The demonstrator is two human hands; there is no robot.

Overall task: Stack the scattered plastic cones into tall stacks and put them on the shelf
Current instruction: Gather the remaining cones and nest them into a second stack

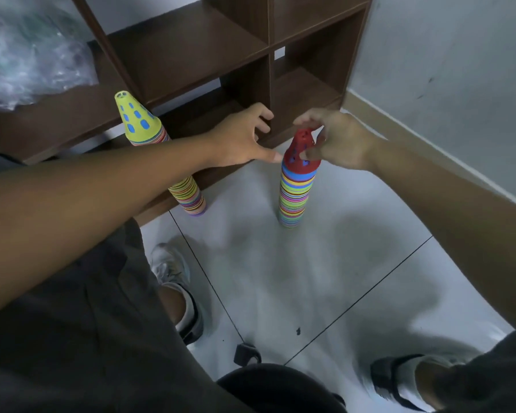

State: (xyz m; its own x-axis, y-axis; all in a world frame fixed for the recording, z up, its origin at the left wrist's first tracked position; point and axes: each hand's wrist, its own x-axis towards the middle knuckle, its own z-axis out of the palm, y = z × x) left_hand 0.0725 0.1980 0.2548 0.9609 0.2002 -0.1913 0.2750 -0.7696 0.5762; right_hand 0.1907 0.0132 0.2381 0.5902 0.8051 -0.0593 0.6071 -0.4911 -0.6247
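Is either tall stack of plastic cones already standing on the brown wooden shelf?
No: the yellow-topped stack of plastic cones and the red-topped stack of plastic cones both stand on the white tiled floor.

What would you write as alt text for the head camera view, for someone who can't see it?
A person's right hand grips the red cone topping a striped cone stack on the tiled floor, the left hand open beside it. A yellow-topped stack leans toward a brown shelf.

- Soft, even indoor light falls from above, casting broad, faint shadows across the pale floor (325,263).
- Wide-angle distortion bends the wall skirting (429,150) and forearms at the edges.
- Plastic wrap (27,55) upper left smears with motion blur.
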